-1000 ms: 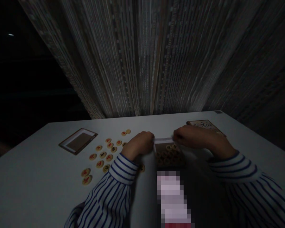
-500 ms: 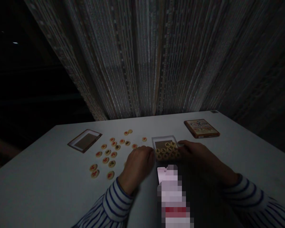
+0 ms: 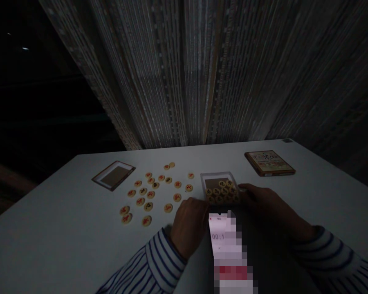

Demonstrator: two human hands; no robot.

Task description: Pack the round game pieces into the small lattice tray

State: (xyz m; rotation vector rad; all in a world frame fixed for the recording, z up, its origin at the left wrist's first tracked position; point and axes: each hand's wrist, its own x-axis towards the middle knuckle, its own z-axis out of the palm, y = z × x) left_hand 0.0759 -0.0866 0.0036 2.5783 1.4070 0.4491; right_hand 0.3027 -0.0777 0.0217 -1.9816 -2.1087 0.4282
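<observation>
Dim light over the white table [image 3: 79, 228]; I am working through the head camera. The small open box [image 3: 212, 183] is sitting between the two hands, its near part holding rows of round pieces [image 3: 224, 190] with dark marks, its brown bottom showing toward the far side. The left hand [image 3: 190, 224] is curling its fingers at the box's near left corner; whether it is gripping, I cannot tell. The right hand [image 3: 271, 206] is bending its fingers at the right edge; I cannot tell its grip either. Loose pieces [image 3: 151, 194], some red-marked, some black-marked, are lying scattered to the left. A brown-rimmed tray [image 3: 114, 175] is lying beyond them; a flat printed case [image 3: 270, 162] is lying at far right. Just nearer than the box, a phone [image 3: 217, 228] is glowing, partly blocked out. A stringy curtain [image 3: 196, 73] is hanging behind.
</observation>
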